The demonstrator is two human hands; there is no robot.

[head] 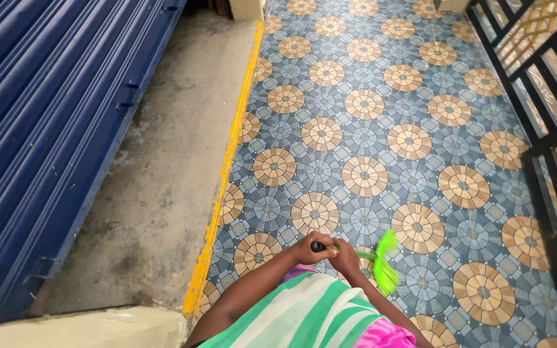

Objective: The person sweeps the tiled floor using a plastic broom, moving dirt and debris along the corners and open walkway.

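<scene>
Patterned floor tiles (381, 129) spread below us; our green broom head (385, 263) hangs low, right of both fists. Its handle (318, 246) runs leftward, with our left hand (309, 249) and right hand (345, 256) clenched around it.

The fingers (330, 252) close around a handle, with the brush head (385, 263) just to their right. Tiled floor (381, 122) lies ahead, a concrete strip (175, 154) and shutter (40, 129) to the left, railings (543, 103) to the right.
</scene>
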